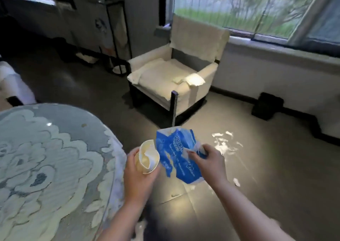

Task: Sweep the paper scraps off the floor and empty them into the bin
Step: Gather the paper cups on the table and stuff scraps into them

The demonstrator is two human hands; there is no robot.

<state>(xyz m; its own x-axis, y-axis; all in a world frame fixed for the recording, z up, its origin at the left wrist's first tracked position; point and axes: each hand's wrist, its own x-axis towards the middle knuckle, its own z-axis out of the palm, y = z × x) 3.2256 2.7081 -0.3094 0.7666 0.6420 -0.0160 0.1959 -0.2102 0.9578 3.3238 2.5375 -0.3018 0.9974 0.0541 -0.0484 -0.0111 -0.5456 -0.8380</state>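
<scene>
My left hand (137, 174) grips a cream paper cup (147, 157) with a crumpled scrap inside it. Beside it, my right hand (209, 162) pinches a torn blue and white printed wrapper (176, 154) together with a small white scrap. Both are held above the grey floor. White paper scraps (225, 143) lie scattered on the floor just beyond my right hand, and one more scrap (236, 181) lies to its right. No broom, dustpan or bin is in view.
A round table with a lace cloth (46, 167) fills the left. A cream armchair (174, 75) stands ahead by the window. A black box (266, 105) sits against the right wall. A black metal stand (119, 38) is further back.
</scene>
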